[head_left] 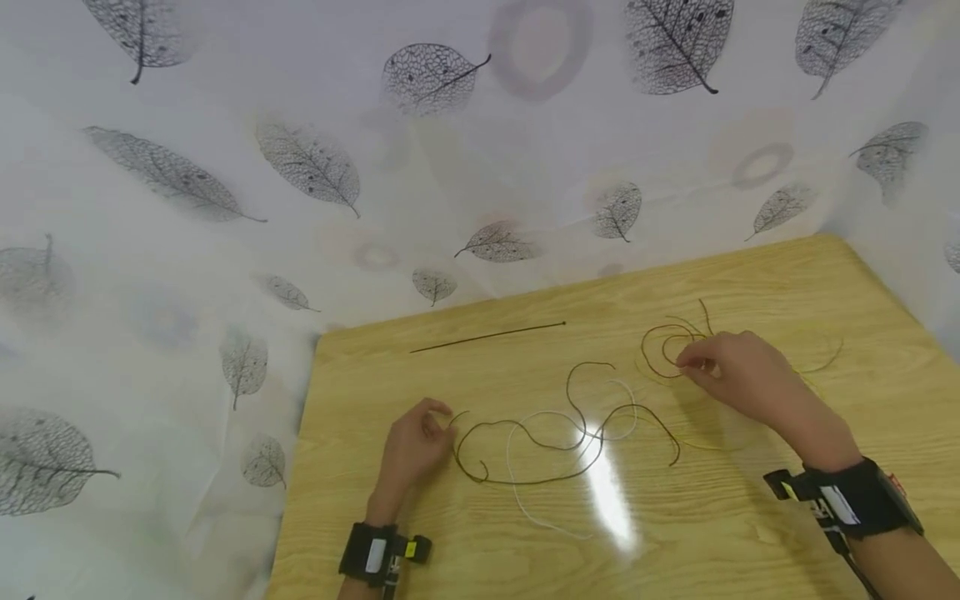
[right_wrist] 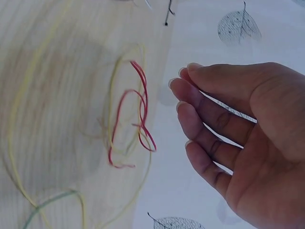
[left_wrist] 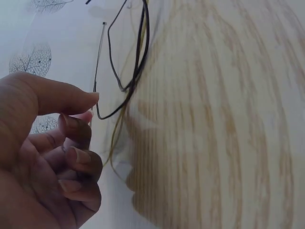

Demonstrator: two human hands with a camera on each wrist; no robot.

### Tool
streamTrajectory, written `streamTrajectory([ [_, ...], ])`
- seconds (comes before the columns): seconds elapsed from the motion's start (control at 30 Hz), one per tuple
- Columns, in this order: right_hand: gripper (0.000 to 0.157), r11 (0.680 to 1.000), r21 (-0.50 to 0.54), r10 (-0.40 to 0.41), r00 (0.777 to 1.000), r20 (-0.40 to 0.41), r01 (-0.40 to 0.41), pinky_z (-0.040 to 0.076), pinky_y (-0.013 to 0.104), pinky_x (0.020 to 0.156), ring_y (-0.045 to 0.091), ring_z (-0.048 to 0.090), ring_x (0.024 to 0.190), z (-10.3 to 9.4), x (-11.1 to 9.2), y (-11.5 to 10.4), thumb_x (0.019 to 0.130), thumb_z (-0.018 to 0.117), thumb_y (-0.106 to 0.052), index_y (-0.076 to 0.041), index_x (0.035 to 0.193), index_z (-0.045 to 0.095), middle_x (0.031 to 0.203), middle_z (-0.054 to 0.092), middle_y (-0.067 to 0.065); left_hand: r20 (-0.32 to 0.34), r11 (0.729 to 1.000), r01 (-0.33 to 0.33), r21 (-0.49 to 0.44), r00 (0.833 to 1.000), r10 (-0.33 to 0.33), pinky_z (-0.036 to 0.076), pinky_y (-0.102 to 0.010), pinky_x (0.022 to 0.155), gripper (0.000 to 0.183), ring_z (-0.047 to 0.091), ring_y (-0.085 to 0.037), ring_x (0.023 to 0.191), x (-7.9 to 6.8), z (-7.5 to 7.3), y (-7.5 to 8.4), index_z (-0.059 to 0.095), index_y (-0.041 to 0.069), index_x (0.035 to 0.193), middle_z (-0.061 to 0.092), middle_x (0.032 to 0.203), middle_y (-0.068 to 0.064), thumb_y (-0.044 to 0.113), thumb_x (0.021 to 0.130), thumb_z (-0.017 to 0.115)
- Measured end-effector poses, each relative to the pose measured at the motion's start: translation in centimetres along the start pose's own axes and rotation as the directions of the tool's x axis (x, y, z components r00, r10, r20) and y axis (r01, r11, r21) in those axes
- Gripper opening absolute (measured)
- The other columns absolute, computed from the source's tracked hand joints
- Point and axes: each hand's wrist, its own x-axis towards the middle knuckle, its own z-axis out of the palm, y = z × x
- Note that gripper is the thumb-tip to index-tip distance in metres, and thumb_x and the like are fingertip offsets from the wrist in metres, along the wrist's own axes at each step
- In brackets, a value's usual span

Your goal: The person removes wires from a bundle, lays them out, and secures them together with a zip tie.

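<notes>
At the left of the head view my left hand [head_left: 415, 442] pinches the end of a dark brown cord [head_left: 543, 480] between thumb and index finger. That cord [left_wrist: 147, 28] stretches away from the fingertips in the left wrist view, with the other fingers curled in below. My right hand [head_left: 750, 375] hovers by a looped red cord [head_left: 643, 350] at the right. Its fingers are relaxed, and the right wrist view shows the red cord [right_wrist: 144, 90] apart from them. A white cord [head_left: 551, 526] crosses the brown cord on the tabletop.
A straight dark cord [head_left: 487, 337] lies toward the back of the wooden table [head_left: 525, 567]. Yellow cord [head_left: 705, 446] runs beside and under the right hand, with a greenish end [head_left: 831, 360] beyond it. Leaf-patterned sheeting [head_left: 375, 142] hangs behind the table and at its sides.
</notes>
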Motion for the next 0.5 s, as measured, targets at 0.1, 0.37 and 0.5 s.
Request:
streamTrajectory([
  [0.1, 0.014, 0.999, -0.026, 0.042, 0.998, -0.039, -0.043, 0.052, 0.038, 0.051, 0.021, 0.066, 0.068, -1.0, 0.0, 1.4, 0.083, 0.074, -0.012, -0.009, 0.097, 0.077, 0.08, 0.073, 0.004, -0.03, 1.0, -0.025, 0.012, 0.999, 0.025, 0.044, -0.028, 0.046, 0.021, 0.053, -0.01, 0.051, 0.2, -0.4, 0.6, 0.068, 0.015, 0.103, 0.06, 0.06, 0.008, 0.017, 0.083, 0.074],
  [0.37, 0.022, 0.983, 0.011, 0.184, 0.983, -0.026, -0.184, 0.049, 0.038, 0.05, 0.024, 0.063, 0.067, -1.8, 1.0, 4.0, 0.089, 0.07, -0.017, -0.005, 0.106, 0.073, 0.089, 0.072, 0.012, -0.071, 0.963, -0.267, -0.022, 0.962, 0.265, 0.037, -0.022, 0.036, 0.019, 0.047, -0.008, 0.043, 3.9, -1.0, 4.9, 0.067, 0.013, 0.105, 0.06, 0.061, 0.006, 0.017, 0.087, 0.071],
  [0.5, 0.031, 0.972, -0.004, 0.236, 0.972, 0.013, -0.236, 0.045, 0.033, 0.046, 0.021, 0.061, 0.062, -0.6, 2.0, 4.0, 0.089, 0.07, -0.026, -0.004, 0.111, 0.071, 0.094, 0.072, 0.014, 0.021, 0.935, -0.352, -0.033, 0.935, 0.353, 0.036, -0.021, 0.038, 0.02, 0.048, -0.007, 0.043, 6.7, 0.5, 9.5, 0.067, 0.015, 0.108, 0.062, 0.068, 0.007, 0.023, 0.089, 0.069],
])
